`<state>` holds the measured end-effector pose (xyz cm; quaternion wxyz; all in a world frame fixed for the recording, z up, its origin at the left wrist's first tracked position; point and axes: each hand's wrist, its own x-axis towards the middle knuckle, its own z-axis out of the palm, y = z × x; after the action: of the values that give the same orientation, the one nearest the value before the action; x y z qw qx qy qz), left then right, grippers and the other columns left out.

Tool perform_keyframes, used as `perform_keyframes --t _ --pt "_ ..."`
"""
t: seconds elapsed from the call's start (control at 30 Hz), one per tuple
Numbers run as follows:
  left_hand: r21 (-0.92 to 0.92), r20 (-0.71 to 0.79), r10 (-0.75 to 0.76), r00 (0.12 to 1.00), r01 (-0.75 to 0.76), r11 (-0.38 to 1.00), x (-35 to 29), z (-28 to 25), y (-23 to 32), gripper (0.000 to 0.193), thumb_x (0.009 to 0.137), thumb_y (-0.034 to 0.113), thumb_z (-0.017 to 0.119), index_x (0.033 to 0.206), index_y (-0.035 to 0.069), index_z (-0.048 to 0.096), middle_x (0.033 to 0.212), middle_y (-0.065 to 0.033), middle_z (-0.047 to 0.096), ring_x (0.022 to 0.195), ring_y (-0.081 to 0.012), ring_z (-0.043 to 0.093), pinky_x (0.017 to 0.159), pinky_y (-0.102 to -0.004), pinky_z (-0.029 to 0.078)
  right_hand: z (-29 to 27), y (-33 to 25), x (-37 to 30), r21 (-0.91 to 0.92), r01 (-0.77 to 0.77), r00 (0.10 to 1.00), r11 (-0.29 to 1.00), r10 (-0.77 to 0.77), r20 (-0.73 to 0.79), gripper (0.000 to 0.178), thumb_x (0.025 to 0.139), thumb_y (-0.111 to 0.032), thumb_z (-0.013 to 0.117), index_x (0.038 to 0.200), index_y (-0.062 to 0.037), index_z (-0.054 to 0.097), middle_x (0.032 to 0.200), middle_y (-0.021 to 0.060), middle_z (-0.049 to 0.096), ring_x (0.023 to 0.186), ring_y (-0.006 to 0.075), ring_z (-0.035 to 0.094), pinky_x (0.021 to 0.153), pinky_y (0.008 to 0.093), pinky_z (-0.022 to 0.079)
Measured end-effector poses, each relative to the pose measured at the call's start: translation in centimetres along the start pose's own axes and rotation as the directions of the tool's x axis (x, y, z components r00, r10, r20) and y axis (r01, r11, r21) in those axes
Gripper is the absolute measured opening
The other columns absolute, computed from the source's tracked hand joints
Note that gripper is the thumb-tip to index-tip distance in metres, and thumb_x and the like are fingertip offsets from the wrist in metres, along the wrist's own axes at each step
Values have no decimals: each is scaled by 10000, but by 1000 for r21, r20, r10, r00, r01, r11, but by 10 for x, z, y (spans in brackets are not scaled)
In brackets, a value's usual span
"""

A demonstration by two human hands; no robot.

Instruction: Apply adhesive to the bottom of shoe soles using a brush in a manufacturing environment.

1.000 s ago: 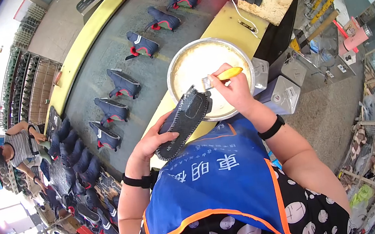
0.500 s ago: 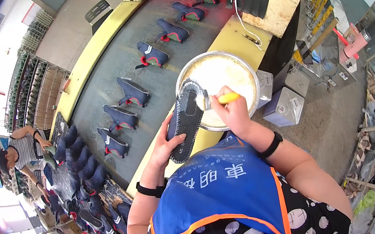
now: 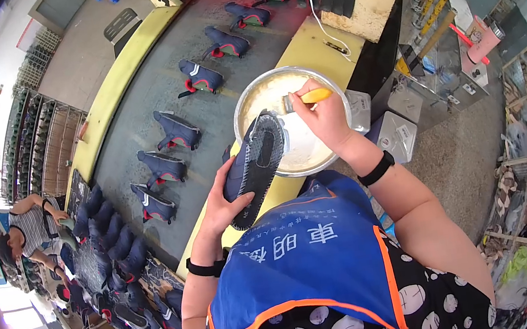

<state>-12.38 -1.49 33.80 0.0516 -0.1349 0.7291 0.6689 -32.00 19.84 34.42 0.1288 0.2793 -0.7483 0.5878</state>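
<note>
My left hand (image 3: pixel 223 202) is closed around a dark navy shoe upper (image 3: pixel 259 165), its stitched underside turned up toward me. White glue-like wetness shows along the stitched edge at its far end. In my right hand (image 3: pixel 325 120) is a paintbrush (image 3: pixel 315 96) with a yellow handle, its bristles pointing left just beyond the far end of the shoe upper. Both hands are at a round metal basin (image 3: pixel 348 117) of creamy white liquid; the brush is over it, and the shoe upper covers part of its near left rim.
A grey conveyor belt (image 3: pixel 122 150) carries several navy shoe uppers (image 3: pixel 177 130). Square metal cans (image 3: pixel 398 135) stand right of the basin. At the far left a co-worker (image 3: pixel 34 218) handles shoes beside a heap of navy uppers (image 3: pixel 109 228). A white cord (image 3: pixel 317 14) hangs beyond the basin.
The brush has moved off the shoe upper's edge, away from me over the basin. The shoe upper has tilted so its far end leans more to the right.
</note>
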Motion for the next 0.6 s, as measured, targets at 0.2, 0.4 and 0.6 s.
perform_keyframes --t 0.2,0.4,0.6 --pt "-73 -132 32 991 -42 996 -5 -1 -18 852 756 55 752 1499 37 335 1338 -147 538 1172 -209 559 975 -323 475 14 -12 -46 -17 -158 970 987 158 185 187 897 -103 678 795 -41 534 612 74 518 501 177 493 507 312 397" --pt "-51 -277 12 961 -28 998 -19 -11 -49 883 741 107 780 1507 89 342 1346 -160 531 1174 -240 576 1016 -346 452 28 -29 -50 142 -210 949 967 167 266 156 910 -69 666 806 -33 555 631 31 553 550 112 529 522 265 414" --pt "446 -490 148 859 101 889 -53 -16 -31 930 667 211 818 1491 214 389 1089 -171 544 1003 -355 605 925 -433 506 66 -46 -21 327 -77 985 942 21 173 84 931 -30 661 895 10 597 787 59 606 682 111 587 620 248 461"
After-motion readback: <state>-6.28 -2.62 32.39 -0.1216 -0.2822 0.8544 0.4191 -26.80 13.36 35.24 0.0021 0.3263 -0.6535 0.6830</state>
